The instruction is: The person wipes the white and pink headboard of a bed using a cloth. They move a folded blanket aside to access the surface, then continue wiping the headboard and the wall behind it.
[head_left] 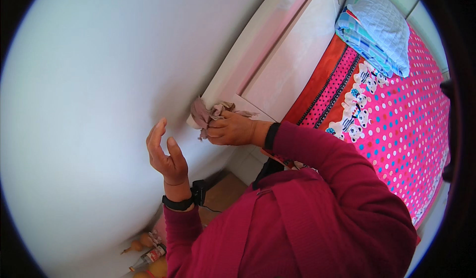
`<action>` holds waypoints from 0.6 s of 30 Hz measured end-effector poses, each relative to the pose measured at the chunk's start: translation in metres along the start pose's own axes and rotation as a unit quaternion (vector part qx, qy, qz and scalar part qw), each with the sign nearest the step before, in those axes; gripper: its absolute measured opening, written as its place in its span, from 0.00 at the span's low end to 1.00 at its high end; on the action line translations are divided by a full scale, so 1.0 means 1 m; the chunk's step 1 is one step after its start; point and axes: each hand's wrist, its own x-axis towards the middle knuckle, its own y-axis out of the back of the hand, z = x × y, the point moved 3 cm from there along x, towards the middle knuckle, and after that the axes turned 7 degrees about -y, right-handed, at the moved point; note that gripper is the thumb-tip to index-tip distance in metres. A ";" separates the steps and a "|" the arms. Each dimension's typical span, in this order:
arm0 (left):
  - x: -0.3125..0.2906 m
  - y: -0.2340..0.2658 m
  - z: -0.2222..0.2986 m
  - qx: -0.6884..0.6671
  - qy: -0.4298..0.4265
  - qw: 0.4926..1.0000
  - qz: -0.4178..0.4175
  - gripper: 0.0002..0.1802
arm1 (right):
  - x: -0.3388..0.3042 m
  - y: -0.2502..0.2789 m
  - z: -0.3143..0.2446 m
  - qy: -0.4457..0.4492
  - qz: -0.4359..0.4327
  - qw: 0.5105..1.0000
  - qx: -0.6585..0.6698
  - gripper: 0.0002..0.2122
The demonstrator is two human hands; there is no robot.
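My right hand is closed on a crumpled, greyish-pink cloth. It presses the cloth against the near end of the pale headboard, close to the wall. Part of the cloth hangs loose over the headboard's corner. My left hand is raised beside the wall, its fingers extended and the thumb apart, with nothing in it. A dark band circles each wrist, and the left one carries a small black device.
A bed with a pink dotted sheet lies to the right. Folded blue bedding rests at its far end. The white wall fills the left. Low at the left are a bottle and brown gourd-shaped objects.
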 end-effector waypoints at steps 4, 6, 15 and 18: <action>0.006 -0.016 -0.008 0.000 0.012 0.998 -0.057 0.19 | -0.027 -0.016 0.007 -0.009 -0.013 1.000 -0.015 0.03; 0.011 -0.033 -0.014 -0.006 0.008 0.994 -0.109 0.20 | -0.036 -0.017 0.012 -0.004 -0.009 0.999 -0.032 0.03; 0.017 -0.077 -0.019 -0.083 0.006 0.973 -0.216 0.23 | -0.031 0.013 0.046 -0.076 -0.002 0.997 -0.032 0.04; 0.012 -0.081 -0.017 -0.113 -0.001 0.969 -0.218 0.24 | -0.029 0.037 0.072 -0.123 0.049 0.990 -0.037 0.05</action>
